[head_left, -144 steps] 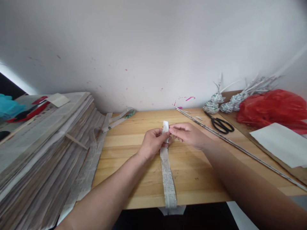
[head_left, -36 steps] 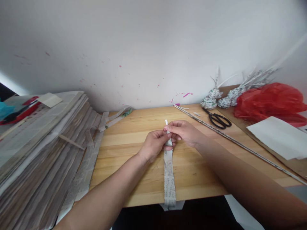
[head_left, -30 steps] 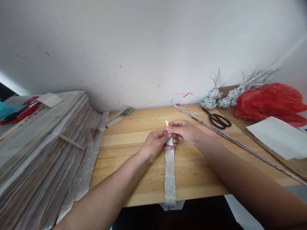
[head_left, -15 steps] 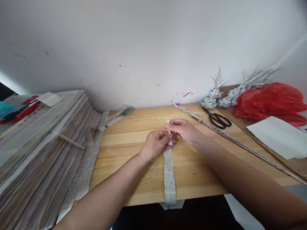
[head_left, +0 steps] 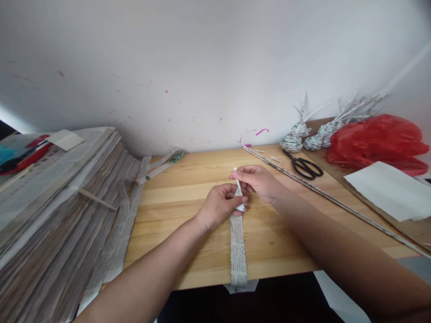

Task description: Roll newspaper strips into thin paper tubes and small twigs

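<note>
While the newspaper strip (head_left: 238, 244) lies flat along the wooden surface (head_left: 188, 224) toward its near edge, the left hand (head_left: 220, 205) and right hand (head_left: 257, 181) pinch its rolled far end with closed fingers. Further away, black scissors (head_left: 305, 167) lie beside a long paper rod (head_left: 330, 202).

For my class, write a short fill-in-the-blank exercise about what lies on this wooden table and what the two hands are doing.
1. Both hands, the left hand and the right hand, pinch a strip of ____.
2. The black scissors lie to the ____ of the hands.
3. The crumpled plastic bag is ____ in colour.
4. The stack of newspapers sits at the ____ end of the table.

Missing words: newspaper; right; red; left
</note>
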A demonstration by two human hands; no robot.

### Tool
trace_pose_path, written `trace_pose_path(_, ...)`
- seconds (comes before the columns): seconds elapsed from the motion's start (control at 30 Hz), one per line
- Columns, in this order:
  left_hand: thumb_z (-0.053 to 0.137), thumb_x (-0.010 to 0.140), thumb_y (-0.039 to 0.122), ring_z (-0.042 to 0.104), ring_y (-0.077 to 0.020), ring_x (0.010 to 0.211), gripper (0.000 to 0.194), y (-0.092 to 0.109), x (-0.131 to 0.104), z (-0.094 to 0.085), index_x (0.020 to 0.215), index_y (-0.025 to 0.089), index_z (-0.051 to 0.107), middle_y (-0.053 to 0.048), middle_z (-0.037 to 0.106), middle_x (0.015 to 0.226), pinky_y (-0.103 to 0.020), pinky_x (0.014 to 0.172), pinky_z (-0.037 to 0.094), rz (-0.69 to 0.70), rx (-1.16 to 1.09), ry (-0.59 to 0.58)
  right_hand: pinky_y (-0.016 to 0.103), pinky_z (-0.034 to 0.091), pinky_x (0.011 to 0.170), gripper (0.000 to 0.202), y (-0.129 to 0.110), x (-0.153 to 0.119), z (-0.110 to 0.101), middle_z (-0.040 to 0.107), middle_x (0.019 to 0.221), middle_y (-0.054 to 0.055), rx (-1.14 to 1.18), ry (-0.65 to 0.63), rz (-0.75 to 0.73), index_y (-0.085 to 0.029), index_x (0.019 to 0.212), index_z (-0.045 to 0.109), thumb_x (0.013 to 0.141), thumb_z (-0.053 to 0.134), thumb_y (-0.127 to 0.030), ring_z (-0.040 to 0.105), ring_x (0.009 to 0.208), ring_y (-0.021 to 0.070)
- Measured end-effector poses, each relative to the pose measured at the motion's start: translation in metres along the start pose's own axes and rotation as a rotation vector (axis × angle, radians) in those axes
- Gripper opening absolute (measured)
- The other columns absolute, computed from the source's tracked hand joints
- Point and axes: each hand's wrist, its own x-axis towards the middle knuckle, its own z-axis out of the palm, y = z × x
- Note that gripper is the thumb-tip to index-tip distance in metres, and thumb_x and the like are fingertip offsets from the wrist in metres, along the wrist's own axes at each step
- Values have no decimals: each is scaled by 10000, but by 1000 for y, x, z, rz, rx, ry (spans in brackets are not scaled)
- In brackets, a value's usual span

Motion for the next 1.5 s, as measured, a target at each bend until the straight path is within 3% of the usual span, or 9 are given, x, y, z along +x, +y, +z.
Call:
trace_pose_path(0.3,629,804,366,624,-136,660,213,-4,-2,2,856,160,625,-51,674,743,-261,626,511,167,222,80,208,302,394,334,2,0,5,499,478,-48,70,64,14,-164,609,572,623,798,-408,445,423,73)
trace_pose_path(0.4,609,817,381,634,-142,672,224,-4,-1,1,857,162,629,-59,687,758,-262,622,511,138,199,84,201,252,383,343,1,0,4,492,471,-48,38,61,-1,-160,608,572,643,786,-425,423,413,61)
trace_pose_path(0.57,633,804,400,646,-136,702,248,-2,0,0,884,166,639,-49,690,758,-251,638,515,44,96,11,199,254,403,388,1,1,-8,522,517,-26,-26,-78,13,-127,881,705,760,674,-495,444,456,65)
trace_pose_path(0.67,655,791,404,651,-140,720,261,-2,-1,-1,894,166,632,-52,691,787,-255,635,519,16,39,-16,199,251,407,365,1,2,-12,514,522,-28,-36,-101,8,-124,897,711,765,680,-463,431,462,63)
trace_pose_path(0.9,692,770,345,649,-138,770,240,-6,-1,1,903,156,629,-44,673,823,-268,685,526,10,-50,-57,210,186,381,311,-1,2,-7,471,499,-55,6,13,-6,-152,660,602,666,774,-410,341,408,39)
trace_pose_path(1.23,645,801,397,589,-101,664,277,-5,-1,3,766,123,623,-51,654,742,-236,643,510,81,82,-17,205,213,393,421,2,1,-1,418,485,-67,-64,144,-80,-173,600,513,603,799,-482,336,434,49)
trace_pose_path(1.3,636,808,394,587,-98,655,276,-5,0,2,768,121,626,-50,653,734,-231,635,506,72,66,-27,200,225,394,399,2,1,-4,442,502,-56,-83,119,-74,-166,635,558,640,772,-503,359,445,52)
trace_pose_path(1.43,641,806,357,626,-121,693,232,-3,-1,1,835,127,639,-53,667,757,-248,647,514,6,0,-36,194,247,397,400,-2,1,-11,498,555,-28,-60,-70,17,-143,869,696,740,685,-522,415,479,63)
trace_pose_path(1.5,641,807,341,638,-130,712,217,-1,-1,1,842,127,642,-57,673,769,-258,660,520,-16,-13,-32,194,240,394,374,-3,1,-13,493,544,-30,-52,-92,24,-131,856,705,733,704,-484,406,470,57)
